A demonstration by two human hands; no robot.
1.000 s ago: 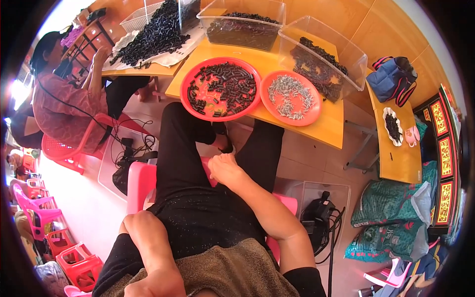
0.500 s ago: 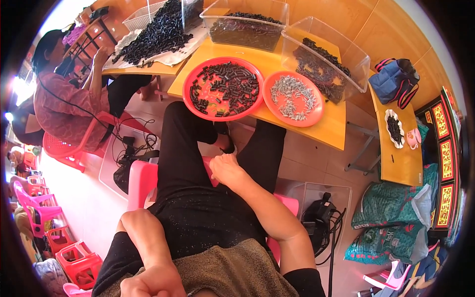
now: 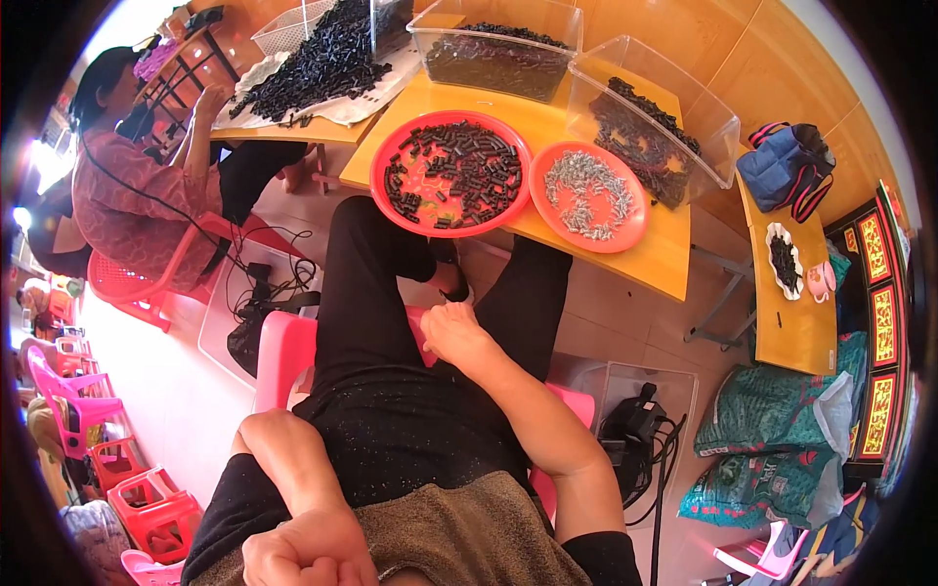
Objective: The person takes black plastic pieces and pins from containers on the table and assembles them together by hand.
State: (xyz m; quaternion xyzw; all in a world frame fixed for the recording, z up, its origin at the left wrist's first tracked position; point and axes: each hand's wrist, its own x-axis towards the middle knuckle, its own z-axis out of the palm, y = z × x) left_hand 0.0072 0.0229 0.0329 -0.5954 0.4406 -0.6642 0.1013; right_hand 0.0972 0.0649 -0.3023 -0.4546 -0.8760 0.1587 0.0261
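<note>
My left hand (image 3: pixel 303 559) is raised close to my chest at the lower edge, its fingers curled into a loose fist, with nothing visible in it. Over my lap rests my right hand (image 3: pixel 451 332), fingers folded in, nearest my black trousers (image 3: pixel 366 293). Neither hand touches anything on the table. Ahead, at the near edge of the yellow table (image 3: pixel 645 264), a red round tray (image 3: pixel 379 200) holds many short black tube-like pieces (image 3: pixel 479 161). Beside it, an orange-red plate (image 3: pixel 630 234) carries small silvery pieces (image 3: pixel 591 186).
Two clear bins (image 3: pixel 493 59) (image 3: pixel 718 146) with black pieces stand behind the trays. A heap of black pieces (image 3: pixel 322 68) lies on a white cloth at the left table, where a co-worker (image 3: pixel 147 195) sits. Teal sacks (image 3: pixel 762 488) and a cable-filled box (image 3: pixel 635 420) are at right.
The view has shifted slightly, so the tables and trays appear a little farther right. My left hand appears slightly higher, with more of its curled fingers showing. My right hand stays on my lap.
</note>
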